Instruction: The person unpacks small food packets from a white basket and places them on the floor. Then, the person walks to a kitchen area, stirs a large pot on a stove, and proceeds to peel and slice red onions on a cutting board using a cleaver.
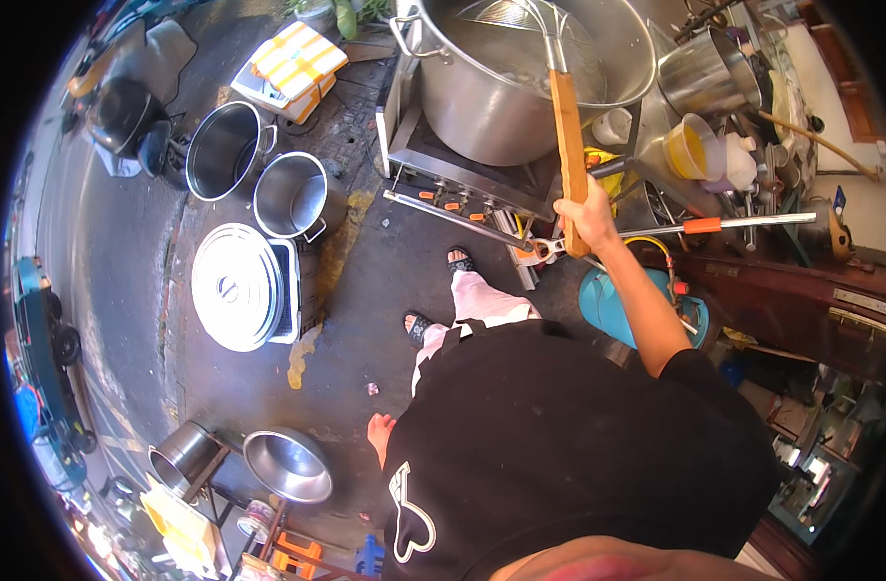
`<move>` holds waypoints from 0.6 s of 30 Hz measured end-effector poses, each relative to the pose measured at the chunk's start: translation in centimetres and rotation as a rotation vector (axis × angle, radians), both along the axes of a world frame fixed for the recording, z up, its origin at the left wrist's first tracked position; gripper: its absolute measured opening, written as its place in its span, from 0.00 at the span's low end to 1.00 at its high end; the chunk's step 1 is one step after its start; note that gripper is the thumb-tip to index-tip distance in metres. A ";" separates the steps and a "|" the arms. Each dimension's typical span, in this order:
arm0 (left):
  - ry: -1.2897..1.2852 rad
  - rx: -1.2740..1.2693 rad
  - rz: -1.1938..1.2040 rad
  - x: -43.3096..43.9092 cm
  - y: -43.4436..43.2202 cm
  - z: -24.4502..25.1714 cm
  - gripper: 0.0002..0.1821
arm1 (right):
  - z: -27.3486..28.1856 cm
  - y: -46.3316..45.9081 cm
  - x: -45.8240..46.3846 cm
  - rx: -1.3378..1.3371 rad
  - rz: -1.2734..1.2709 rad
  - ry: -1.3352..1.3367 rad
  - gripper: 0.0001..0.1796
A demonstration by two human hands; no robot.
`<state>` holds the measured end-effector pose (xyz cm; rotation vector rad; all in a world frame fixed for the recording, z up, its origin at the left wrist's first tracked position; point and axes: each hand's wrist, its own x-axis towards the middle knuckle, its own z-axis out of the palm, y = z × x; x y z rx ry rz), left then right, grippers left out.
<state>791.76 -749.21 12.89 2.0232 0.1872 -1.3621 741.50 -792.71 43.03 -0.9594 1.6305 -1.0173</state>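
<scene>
My right hand (590, 213) grips the wooden handle (568, 145) of a long wire-mesh skimmer near its lower end. The skimmer's mesh head (512, 16) is over or in the cloudy liquid inside a large steel stockpot (486, 120); steam blurs how deep it sits. This pot stands on a metal gas stove (461, 171) with orange knobs. Low beside my body hangs my left hand (380, 430), partly hidden by my black shirt, with its fingers loosely bent and nothing seen in it.
Two empty steel pots (298, 194) and a round metal lid (232, 287) on a crate stand left. A steel basin (288, 465) is at lower left. Right of my feet are a blue gas cylinder (610, 301) and a metal bar with an orange sleeve (703, 225). A foam box (290, 69) lies beyond the pots.
</scene>
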 end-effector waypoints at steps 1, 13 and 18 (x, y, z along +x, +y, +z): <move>-0.031 -0.032 0.043 0.7 2.8 -1.4 0.19 | -1.0 0.6 0.8 -0.032 -0.005 -0.007 0.21; -0.110 0.017 0.158 -1.9 3.4 3.9 0.13 | -0.7 -8.6 -0.2 -0.011 0.044 0.314 0.20; -0.148 -0.084 0.240 -6.3 4.2 4.7 0.11 | 5.4 -13.4 2.6 0.161 0.415 1.251 0.29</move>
